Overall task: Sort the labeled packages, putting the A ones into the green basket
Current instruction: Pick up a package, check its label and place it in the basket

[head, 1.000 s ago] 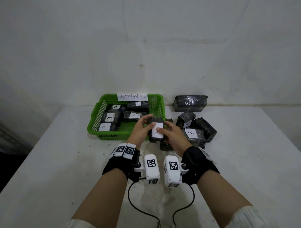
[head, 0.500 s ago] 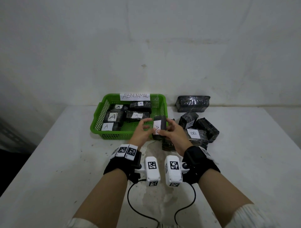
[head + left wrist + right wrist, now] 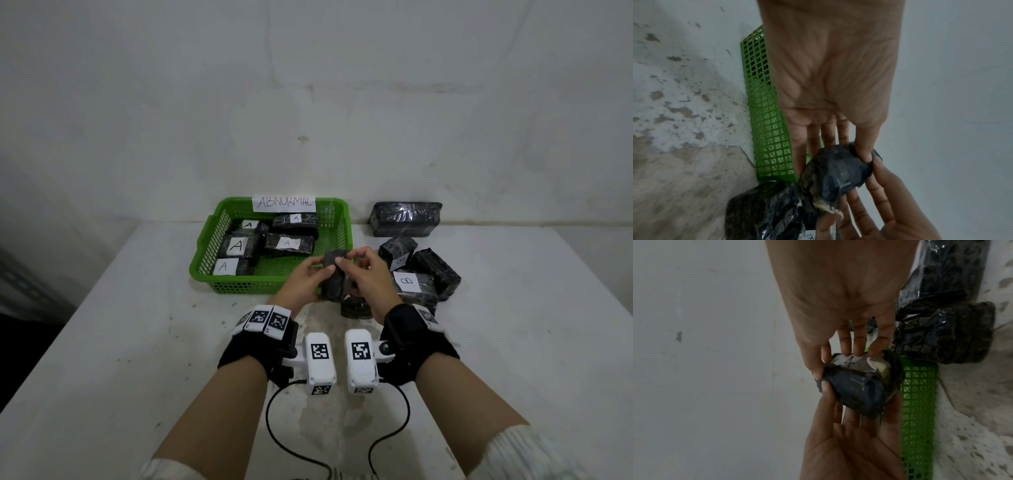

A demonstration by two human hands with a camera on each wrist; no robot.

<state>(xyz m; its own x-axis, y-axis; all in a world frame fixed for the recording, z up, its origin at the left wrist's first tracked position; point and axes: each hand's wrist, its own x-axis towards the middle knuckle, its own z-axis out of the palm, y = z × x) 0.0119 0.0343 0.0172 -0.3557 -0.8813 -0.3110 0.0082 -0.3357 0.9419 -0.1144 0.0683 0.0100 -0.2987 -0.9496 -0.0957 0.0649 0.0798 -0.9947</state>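
Both hands hold one small black-wrapped package (image 3: 333, 277) just in front of the green basket's (image 3: 205, 240) near right corner. My left hand (image 3: 306, 278) grips its left side, and my right hand (image 3: 359, 270) pinches its top and right side. In the right wrist view the package (image 3: 856, 391) shows a white label marked A (image 3: 849, 362) under my right fingertips. In the left wrist view the package (image 3: 838, 170) shows only dark wrap. Several A-labeled packages (image 3: 236, 246) lie inside the basket.
A paper sign reading ABNORMAL (image 3: 286, 202) hangs on the basket's back rim. Right of my hands lies a pile of black packages, one labeled B (image 3: 407, 282), and a larger one (image 3: 406, 218) against the wall. Another package (image 3: 354, 308) sits under my hands.
The package has turned in my hands, so its white label no longer faces the head camera. Both hands have stayed in front of the basket's near right corner.
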